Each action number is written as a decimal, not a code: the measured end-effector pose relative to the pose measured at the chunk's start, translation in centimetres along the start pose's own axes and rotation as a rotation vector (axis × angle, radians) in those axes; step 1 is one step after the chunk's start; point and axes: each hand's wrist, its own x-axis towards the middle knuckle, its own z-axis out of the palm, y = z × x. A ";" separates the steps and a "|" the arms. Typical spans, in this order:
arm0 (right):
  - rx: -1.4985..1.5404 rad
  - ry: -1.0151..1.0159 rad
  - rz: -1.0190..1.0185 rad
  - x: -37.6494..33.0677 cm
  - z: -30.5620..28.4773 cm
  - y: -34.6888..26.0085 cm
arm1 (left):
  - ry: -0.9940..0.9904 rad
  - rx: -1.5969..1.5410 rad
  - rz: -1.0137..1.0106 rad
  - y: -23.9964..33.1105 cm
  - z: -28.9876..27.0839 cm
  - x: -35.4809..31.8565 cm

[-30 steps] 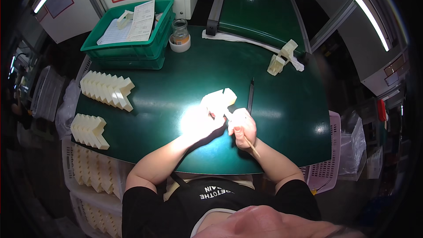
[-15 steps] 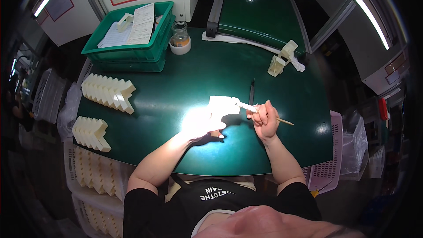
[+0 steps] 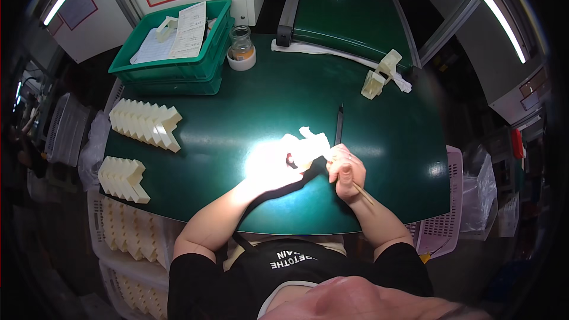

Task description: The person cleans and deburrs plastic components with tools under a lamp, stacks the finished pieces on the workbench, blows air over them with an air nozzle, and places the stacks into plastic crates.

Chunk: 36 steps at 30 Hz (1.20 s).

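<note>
The cream plastic part (image 3: 320, 147) is up in your hands, just to the near left of the slim black tool (image 3: 339, 123), which serves as the landmark here. Work on this part looks to be under way rather than finished, since both your hands are at it; glare hides its surface, so you cannot tell how much is done.

Your left hand (image 3: 269, 167) is washed out by the light, but its fingers appear curled around the part's left side, holding it. Your right hand (image 3: 348, 170), just nearer to you than the black tool, has its fingers folded closed around a thin wooden stick (image 3: 364, 194). The stick's rear end points back toward your right forearm; its working end is lost behind your fingers, so contact with the part is unclear.

Well to the left of the black tool sit a longer row of nested cream pieces (image 3: 145, 123) and, nearer you, a shorter row (image 3: 123, 179). Beyond the tool to the right, loose cream pieces (image 3: 372, 85) lie by a white cloth (image 3: 332, 53). Whether any of these are done or waiting cannot be told.
</note>
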 end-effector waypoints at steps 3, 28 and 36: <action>-0.121 0.033 0.162 -0.3 0.0 0.3 | -0.002 -0.121 -0.021 -0.8 0.3 -0.6; -0.012 0.251 0.161 -0.5 -0.3 1.3 | -0.064 -0.122 0.048 -0.6 -0.1 -0.5; -0.034 0.372 0.139 -0.1 -2.1 4.8 | -0.149 -0.934 -0.439 -1.4 -0.9 0.1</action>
